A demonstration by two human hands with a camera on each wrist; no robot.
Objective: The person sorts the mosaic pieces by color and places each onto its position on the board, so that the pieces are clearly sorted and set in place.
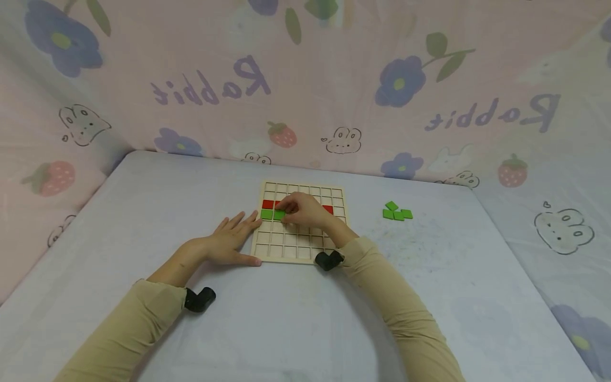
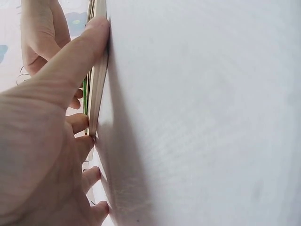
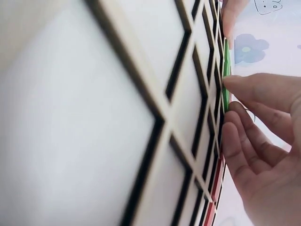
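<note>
A wooden grid board point(image 1: 282, 260) lies flat on the table with red tiles point(image 1: 268, 204) in one row and green tiles point(image 1: 266, 214) in the row nearer me. My right hand point(image 1: 307, 212) reaches over the board, thumb and curled fingers around the second green tile point(image 1: 280, 215). From the right wrist view, the thumb rests at the green tiles' point(image 3: 226, 96) edge with fingertips close by. My left hand point(image 1: 226, 245) lies spread on the table, its thumb point(image 2: 96, 35) and fingers along the board's left side. The right hand hides part of the red row.
Several loose green tiles point(image 1: 393, 214) lie on the table right of the board. A white cloth covers the table point(image 1: 429, 297), and a printed curtain point(image 1: 305, 79) hangs behind it. Black wrist devices point(image 1: 200, 300) are worn at both sleeves.
</note>
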